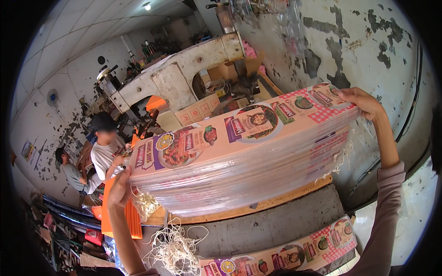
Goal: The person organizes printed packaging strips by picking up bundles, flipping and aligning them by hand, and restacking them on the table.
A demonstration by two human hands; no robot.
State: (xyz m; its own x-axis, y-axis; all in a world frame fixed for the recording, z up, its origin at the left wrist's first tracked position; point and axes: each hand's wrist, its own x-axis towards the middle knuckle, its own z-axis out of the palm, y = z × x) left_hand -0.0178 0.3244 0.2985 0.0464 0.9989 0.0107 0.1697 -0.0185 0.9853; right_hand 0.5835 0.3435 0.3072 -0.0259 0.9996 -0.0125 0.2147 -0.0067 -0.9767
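Your left hand [120, 187] grips the left end of the card stack [244, 152], fingers curled around its edge. The stack is raised above the bench [276, 225], tilted up to the right. Your right hand [363, 102] clasps the stack's far right end.

Stack [239, 156] hides left hand [120, 187] fingers and the bench edge behind it. Near carton [281, 255] cut off by bottom edge. Far workers' faces blurred.
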